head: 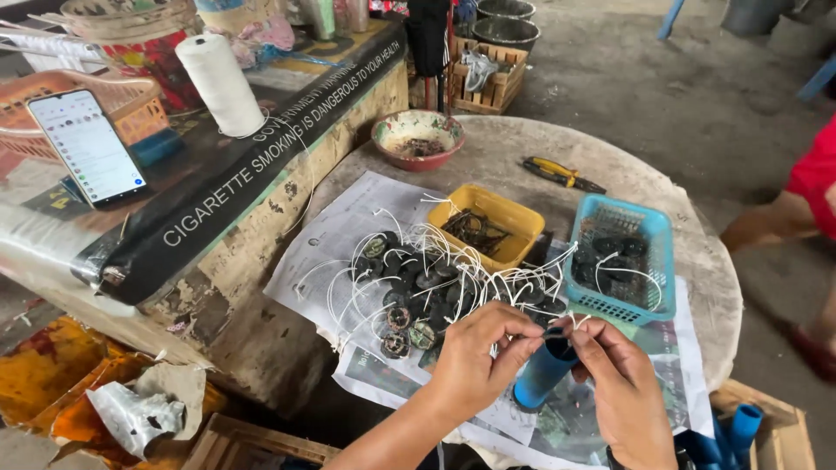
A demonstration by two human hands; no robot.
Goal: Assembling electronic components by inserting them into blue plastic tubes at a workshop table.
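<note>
Both hands, left hand (479, 361) and right hand (614, 374), pinch white string (557, 324) over a half-hidden blue tube (542, 376).

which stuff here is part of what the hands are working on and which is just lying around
In use:
left hand and right hand, pinching white string over a blue tube
pile of dark discs with white strings
blue basket holding strung discs
yellow tray of small dark parts
spool of white string

Lying about:
phone
bowl
pliers
orange basket
</note>
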